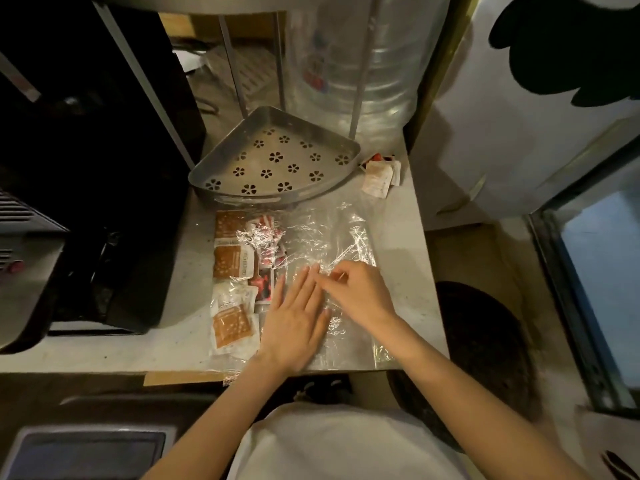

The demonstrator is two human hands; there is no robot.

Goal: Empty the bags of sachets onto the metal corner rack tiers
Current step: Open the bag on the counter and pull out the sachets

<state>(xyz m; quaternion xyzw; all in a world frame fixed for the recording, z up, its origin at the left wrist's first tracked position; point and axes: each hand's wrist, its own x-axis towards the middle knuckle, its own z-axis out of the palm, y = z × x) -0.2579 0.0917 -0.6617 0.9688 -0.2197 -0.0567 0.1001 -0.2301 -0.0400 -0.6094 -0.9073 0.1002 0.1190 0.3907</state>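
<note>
Head view: your left hand lies flat on the clear plastic bag, fingers straight and together, pressing it onto the grey countertop. Your right hand sits just beside it on the same bag, fingers bent down at the crinkled film; whether it pinches the plastic or only touches it, cannot tell. The bag is spread flat and covers most of the counter in front of you, its near edge at the counter's front lip. Brown sachets lie in a column along the bag's left side, red-and-white sachets just right of them, a pale one below; some sit under the film, though for the outermost ones it's unclear whether they are inside or beside the bag. The metal corner rack tier, with flower-shaped holes, stands at the back of the counter, just beyond the bag's far edge, nothing in it. Its upright posts rise behind. A small heap of white and red sachets lies on the counter right of the tier, near it. A clear water jug stands behind the rack. A black appliance fills the left.
</note>
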